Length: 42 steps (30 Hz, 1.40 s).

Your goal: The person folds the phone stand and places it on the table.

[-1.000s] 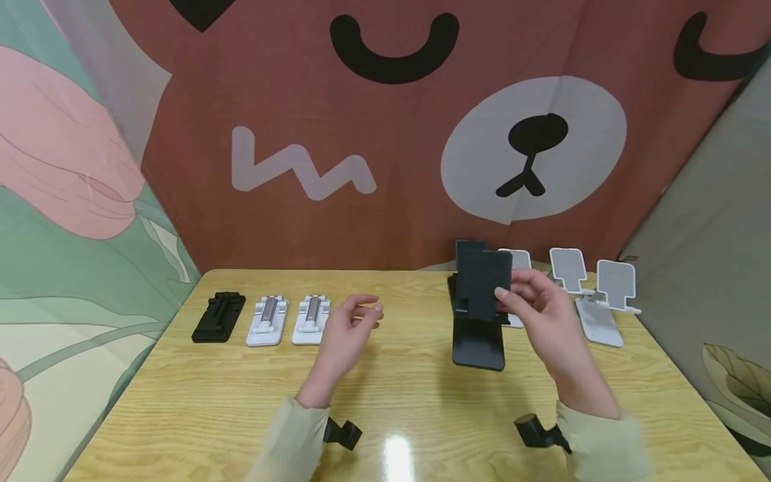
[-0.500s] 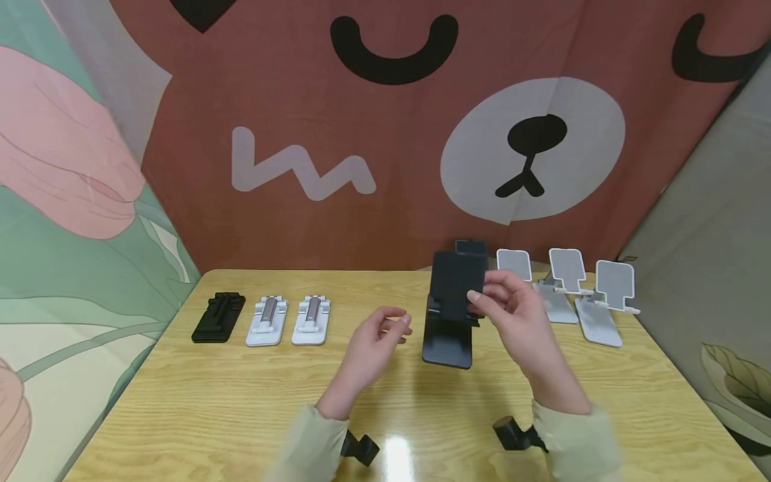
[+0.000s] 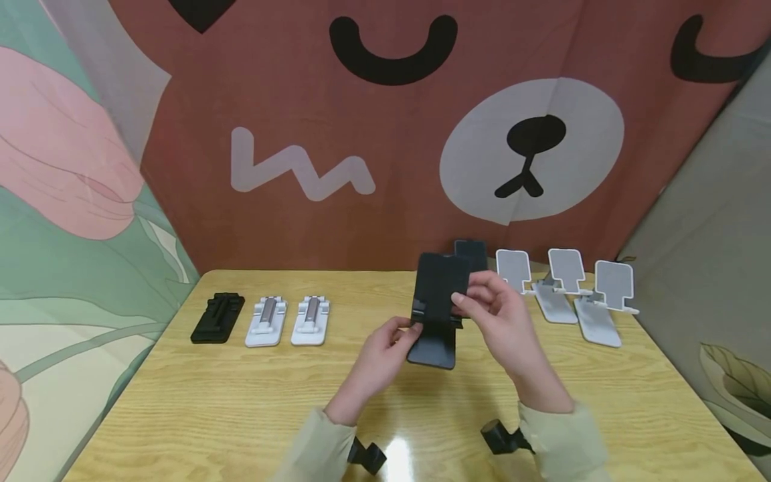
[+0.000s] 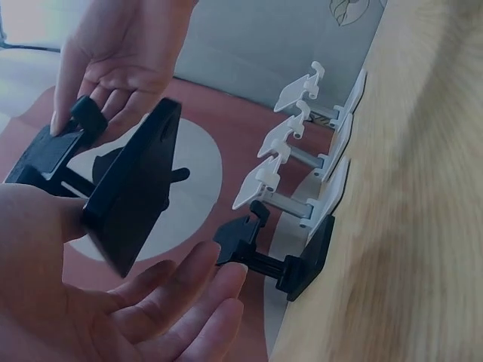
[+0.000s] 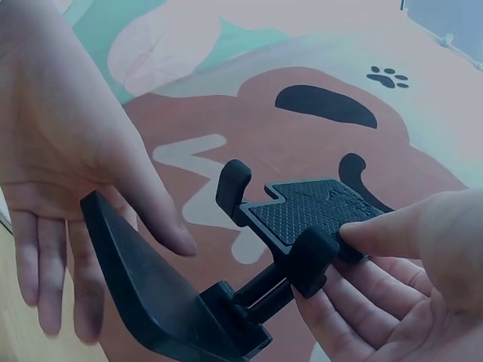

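Held off the table in the head view is an unfolded black phone stand point(image 3: 442, 281), its base plate hanging below the cradle. My right hand point(image 3: 502, 325) pinches the cradle's edge between thumb and fingers. In the right wrist view the cradle's textured pad point(image 5: 306, 211) and two hooked lips face up, and twin rods join it to the base plate point(image 5: 151, 286). At the base plate's left side is my left hand point(image 3: 376, 361); its fingers point(image 4: 204, 302) are extended in the left wrist view and do not curl round the plate.
Folded flat on the table's left lie a black phone stand point(image 3: 218, 318) and two white ones point(image 3: 266, 321). Along the back right stand another unfolded black stand point(image 3: 472, 251) and several unfolded white stands point(image 3: 614, 284). A printed cloth point(image 3: 385, 167) hangs behind the table.
My right hand has carried the black phone stand leftward, away from the white stands. My left hand has moved right, from beside the folded stands to the held stand's base plate.
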### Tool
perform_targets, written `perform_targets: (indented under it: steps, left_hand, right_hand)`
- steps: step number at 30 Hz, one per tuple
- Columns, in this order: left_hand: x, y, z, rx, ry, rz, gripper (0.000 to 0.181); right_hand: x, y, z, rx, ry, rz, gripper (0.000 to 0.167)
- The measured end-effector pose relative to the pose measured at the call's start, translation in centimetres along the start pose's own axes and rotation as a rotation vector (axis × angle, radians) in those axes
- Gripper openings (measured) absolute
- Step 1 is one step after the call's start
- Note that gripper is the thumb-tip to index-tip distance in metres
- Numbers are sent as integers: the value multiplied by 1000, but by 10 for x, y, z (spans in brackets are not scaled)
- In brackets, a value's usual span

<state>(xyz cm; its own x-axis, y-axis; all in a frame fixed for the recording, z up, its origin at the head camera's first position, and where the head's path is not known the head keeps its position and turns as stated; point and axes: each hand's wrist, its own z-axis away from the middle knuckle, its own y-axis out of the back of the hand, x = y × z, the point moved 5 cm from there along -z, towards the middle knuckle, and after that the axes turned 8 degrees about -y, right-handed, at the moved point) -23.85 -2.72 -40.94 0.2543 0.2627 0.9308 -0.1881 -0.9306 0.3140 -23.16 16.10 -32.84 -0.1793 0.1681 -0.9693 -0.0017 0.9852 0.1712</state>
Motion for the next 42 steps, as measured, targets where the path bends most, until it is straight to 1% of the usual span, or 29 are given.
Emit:
perform_targets:
  steps: [3, 8, 10, 12, 17, 21, 25, 28, 33, 38, 42]
  left_hand:
    - [0, -3, 0, -18, 5, 32, 47]
    - [2, -4, 0, -36, -27, 101, 42]
    - [3, -5, 0, -36, -23, 125, 41]
    - [3, -5, 0, -28, -16, 153, 40]
    - [3, -4, -1, 17, -22, 231, 34]
    - [2, -3, -1, 41, -30, 251, 32]
    - [3, -2, -1, 52, -42, 267, 33]
    - [5, -3, 0, 43, -41, 285, 35]
    - [6, -4, 1, 25, -28, 295, 35]
    - [6, -2, 2, 26, -40, 324, 37]
    - [6, -1, 2, 20, -28, 334, 38]
  right_hand:
    - [0, -4, 0, -6, -9, -5, 24]
    - [0, -8, -1, -15, -4, -3, 24]
    - [1, -9, -2, -9, 0, 6, 24]
    - [1, -9, -4, 6, 3, 20, 24]
    - [1, -14, -8, 32, 36, 53, 28]
    - [-1, -19, -11, 28, 62, 57, 38]
    - [-1, -23, -14, -20, 60, 99, 53]
    - [1, -26, -15, -77, 45, 135, 58]
    - [2, -28, -17, -117, 22, 171, 57]
    - [-1, -28, -19, -154, 36, 180, 54]
    - [-3, -28, -21, -171, 26, 194, 53]
